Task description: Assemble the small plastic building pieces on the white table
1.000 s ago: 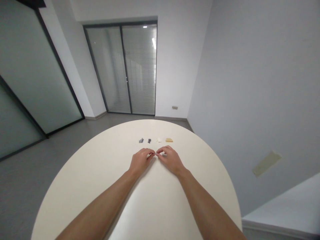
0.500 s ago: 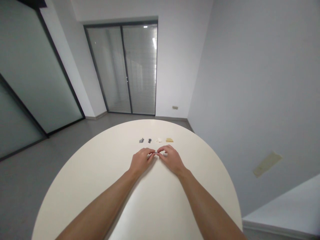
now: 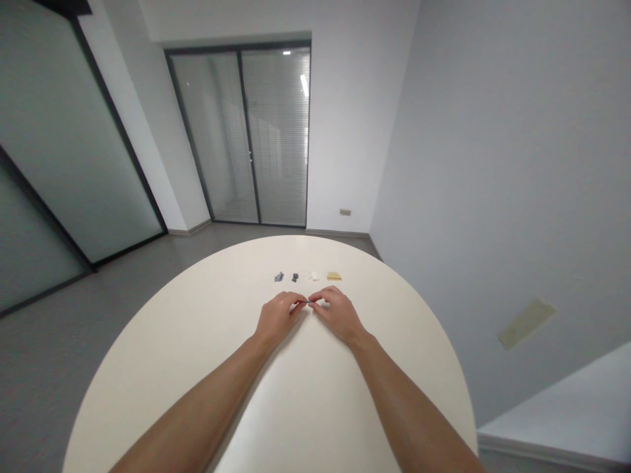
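My left hand [image 3: 280, 318] and my right hand [image 3: 340, 315] meet over the middle of the white round table [image 3: 315, 407]. Between their fingertips is a tiny dark piece [image 3: 308, 301], pinched from both sides; its shape is too small to tell. Just beyond the hands lies a row of small things: a grey piece or pieces [image 3: 279, 277], dark grey pieces [image 3: 295, 277], whitish pieces [image 3: 314, 276] and yellow strips [image 3: 334, 276].
Past the table's far edge stand glass doors [image 3: 246, 138] with blinds. A grey-white wall [image 3: 493, 164] rises on the right, with a beige patch [image 3: 527, 323] on it. Frosted glass panels [image 3: 73, 131] are at the left.
The fingertips of my right hand have shifted very slightly to the left around the tiny piece. Everything else looks the same.
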Demonstrator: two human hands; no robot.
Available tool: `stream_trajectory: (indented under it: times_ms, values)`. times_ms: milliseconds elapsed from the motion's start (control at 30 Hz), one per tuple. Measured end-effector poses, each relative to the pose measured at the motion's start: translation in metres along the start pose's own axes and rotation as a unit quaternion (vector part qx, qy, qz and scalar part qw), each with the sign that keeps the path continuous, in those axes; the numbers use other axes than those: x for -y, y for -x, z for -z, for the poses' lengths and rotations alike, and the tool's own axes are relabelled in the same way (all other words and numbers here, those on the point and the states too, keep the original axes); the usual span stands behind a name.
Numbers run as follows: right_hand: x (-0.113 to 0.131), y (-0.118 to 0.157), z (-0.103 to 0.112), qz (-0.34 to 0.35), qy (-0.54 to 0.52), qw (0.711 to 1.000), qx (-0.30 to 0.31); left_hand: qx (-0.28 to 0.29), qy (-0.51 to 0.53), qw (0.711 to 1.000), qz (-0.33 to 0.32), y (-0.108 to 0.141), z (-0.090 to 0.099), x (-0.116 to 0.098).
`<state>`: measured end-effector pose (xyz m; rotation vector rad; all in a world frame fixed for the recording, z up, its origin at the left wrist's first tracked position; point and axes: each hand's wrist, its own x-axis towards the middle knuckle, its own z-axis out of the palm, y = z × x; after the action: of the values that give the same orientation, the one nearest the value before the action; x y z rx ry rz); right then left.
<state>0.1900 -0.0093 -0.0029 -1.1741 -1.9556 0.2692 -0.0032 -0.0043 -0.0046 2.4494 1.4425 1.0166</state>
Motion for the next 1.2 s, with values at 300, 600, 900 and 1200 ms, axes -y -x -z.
stream_trajectory:
  times_ms: [300, 600, 900, 1200]
  values:
    - [-0.0032, 0.0002, -0.0015, 0.007, -0.007, 1.000, -0.019, -0.004, -0.006, 1.000, 0.005, 0.0013, -0.0009, -0.0016]
    - [-0.0018, 0.0009, -0.0003, 0.012, -0.007, 1.000, -0.015, -0.009, 0.001, 1.000, -0.008, 0.0006, -0.0023, 0.0010]
    - [-0.0036, 0.0016, -0.0022, 0.008, -0.013, 1.000, -0.017, -0.017, 0.015, 1.000, -0.019, 0.0011, -0.0035, 0.0024]
    - [-0.0021, 0.0006, -0.0014, 0.005, -0.005, 1.000, -0.007, -0.017, 0.013, 0.999, -0.028, 0.0008, -0.0022, 0.0014]
